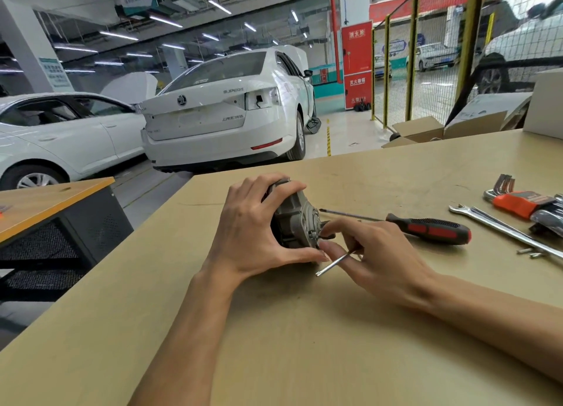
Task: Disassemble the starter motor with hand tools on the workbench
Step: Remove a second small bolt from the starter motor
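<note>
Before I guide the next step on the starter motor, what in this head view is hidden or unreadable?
- Starter motor: far side and base, covered by the left hand.
- Fastener at its end face: hidden under the right hand fingertips.
- Thin rod: upper end lost between those fingers.
- Hex key set: cut off by the right edge.
- Small loose parts by the wrench: too small to identify.
</note>
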